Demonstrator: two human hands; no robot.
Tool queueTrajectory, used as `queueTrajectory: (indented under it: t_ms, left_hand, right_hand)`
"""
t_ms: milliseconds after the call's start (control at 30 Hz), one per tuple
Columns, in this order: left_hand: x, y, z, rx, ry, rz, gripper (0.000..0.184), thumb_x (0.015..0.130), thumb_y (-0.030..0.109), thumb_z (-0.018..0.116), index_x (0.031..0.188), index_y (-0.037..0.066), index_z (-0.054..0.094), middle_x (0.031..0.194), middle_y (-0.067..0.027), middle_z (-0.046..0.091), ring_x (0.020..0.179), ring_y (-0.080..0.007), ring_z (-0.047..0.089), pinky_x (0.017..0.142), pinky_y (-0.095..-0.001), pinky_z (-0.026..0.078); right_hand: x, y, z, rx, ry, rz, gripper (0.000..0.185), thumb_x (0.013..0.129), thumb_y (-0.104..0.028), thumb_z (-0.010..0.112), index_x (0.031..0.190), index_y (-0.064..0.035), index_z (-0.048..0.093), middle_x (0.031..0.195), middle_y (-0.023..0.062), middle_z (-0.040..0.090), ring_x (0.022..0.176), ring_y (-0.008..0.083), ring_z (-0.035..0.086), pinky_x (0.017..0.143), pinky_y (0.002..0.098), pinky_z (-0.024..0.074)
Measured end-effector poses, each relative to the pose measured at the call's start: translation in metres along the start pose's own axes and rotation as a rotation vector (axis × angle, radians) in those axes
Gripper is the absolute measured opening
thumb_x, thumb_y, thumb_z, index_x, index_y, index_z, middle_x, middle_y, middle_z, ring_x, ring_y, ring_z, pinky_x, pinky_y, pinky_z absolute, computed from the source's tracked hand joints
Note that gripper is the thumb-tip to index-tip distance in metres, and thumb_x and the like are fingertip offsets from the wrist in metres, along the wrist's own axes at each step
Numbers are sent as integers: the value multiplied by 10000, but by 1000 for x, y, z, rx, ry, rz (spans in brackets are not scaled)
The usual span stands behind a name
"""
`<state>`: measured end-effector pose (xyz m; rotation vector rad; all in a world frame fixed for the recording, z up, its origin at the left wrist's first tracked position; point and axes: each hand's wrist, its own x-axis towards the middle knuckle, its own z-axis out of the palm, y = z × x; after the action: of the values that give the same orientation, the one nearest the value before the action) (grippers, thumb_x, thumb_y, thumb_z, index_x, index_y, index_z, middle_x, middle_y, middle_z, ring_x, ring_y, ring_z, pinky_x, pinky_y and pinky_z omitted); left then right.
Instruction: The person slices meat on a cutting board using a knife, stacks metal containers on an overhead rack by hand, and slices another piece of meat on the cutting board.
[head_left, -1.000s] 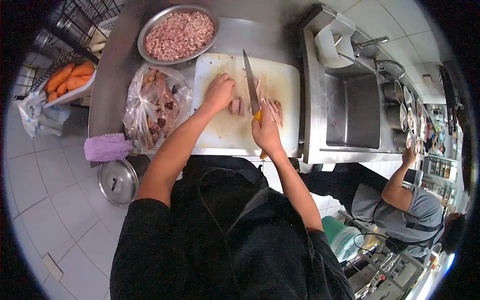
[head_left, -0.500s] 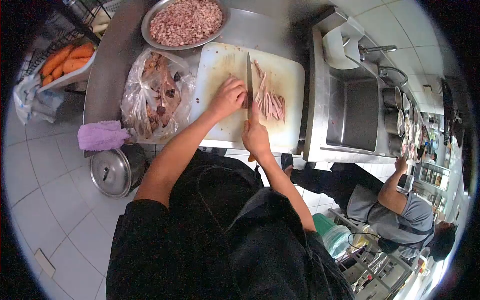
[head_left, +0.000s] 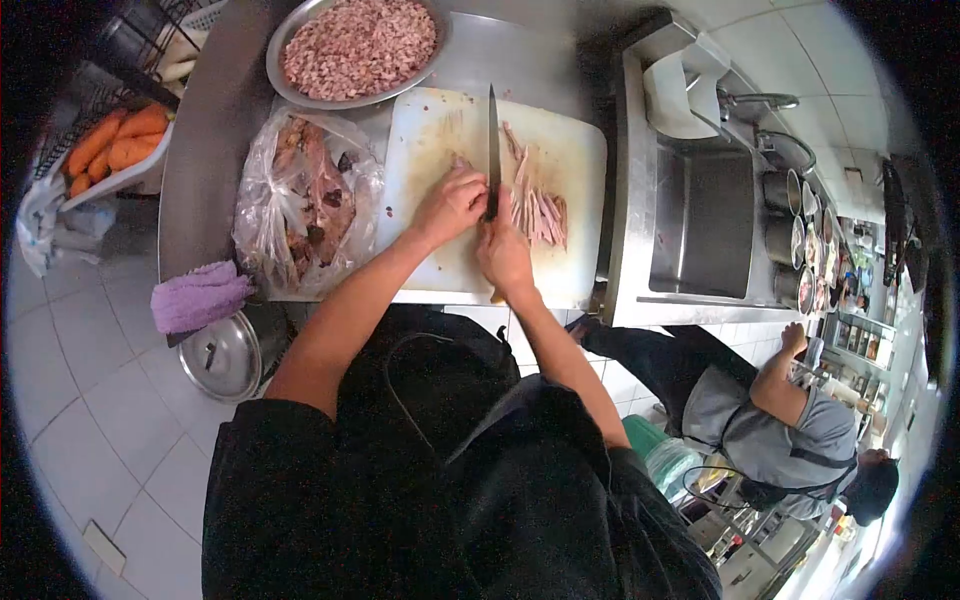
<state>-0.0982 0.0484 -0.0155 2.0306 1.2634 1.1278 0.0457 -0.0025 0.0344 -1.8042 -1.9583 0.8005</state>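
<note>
My right hand (head_left: 507, 258) is wrapped round the handle of a long kitchen knife (head_left: 493, 140), its blade pointing away from me over the white cutting board (head_left: 420, 150). Close against the blade's left side, my left hand (head_left: 452, 208) has its fingers curled down on a piece of meat (head_left: 460, 162); most of that piece is hidden under them. Thin strips of cut meat (head_left: 543, 218) lie in a loose pile to the right of the blade. Left of the board, a clear plastic bag (head_left: 255, 200) holds larger chunks of browned meat (head_left: 325, 190).
A metal bowl (head_left: 275, 65) of diced meat stands behind the bag. A sink (head_left: 705, 220) is on the right. A purple towel (head_left: 200, 297) hangs at the counter's left corner, above a lidded pot (head_left: 222, 360). Carrots (head_left: 120, 145) fill a crate. A co-worker (head_left: 775, 430) stands at right.
The knife and my right hand have shifted slightly, with the blade nearer my left fingers. The co-worker's hand has drawn back from the pots. The whole view has shifted a little.
</note>
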Motion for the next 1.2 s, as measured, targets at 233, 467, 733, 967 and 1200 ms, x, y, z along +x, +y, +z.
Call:
queueTrajectory:
  t_ms: [233,467,733,967,1200]
  left_hand:
    - [0,-1,1,-41,89,-21,89,828,43,686,890,-15,661,988,-130,662,914,-335,645,818,-404,526]
    - [2,-2,4,-17,47,-43,87,839,49,674,899,-14,669,987,-116,669,942,-323,646,838,-401,526]
    - [5,-4,1,11,49,-10,99,845,55,674,910,-20,676,1003,-130,676,948,-331,647,842,-404,524]
    - [4,-6,3,-51,142,-53,90,833,34,688,898,-27,678,1002,-133,681,960,-321,655,863,-400,527]
    - [5,-5,4,-9,141,25,75,815,19,694,877,-22,684,989,-125,684,944,-318,655,857,-393,532]
  right_hand:
    - [-14,-8,-23,-20,-82,19,757,959,-153,517,1587,-105,97,840,332,661,742,516,644,692,584,503]
    - [-30,-17,-7,-72,-115,109,767,946,-109,512,1581,-70,85,769,329,652,709,505,640,674,586,498]
    - [10,-12,-16,46,-107,101,779,933,-116,537,1589,-114,116,863,328,663,800,515,645,711,568,496]
    - [-36,-30,-31,-24,-163,148,771,932,-107,526,1582,-73,113,869,364,652,807,536,642,754,584,506]
    - [-42,-23,-13,-28,-150,159,773,939,-102,507,1588,-66,89,763,327,656,719,510,650,699,559,530]
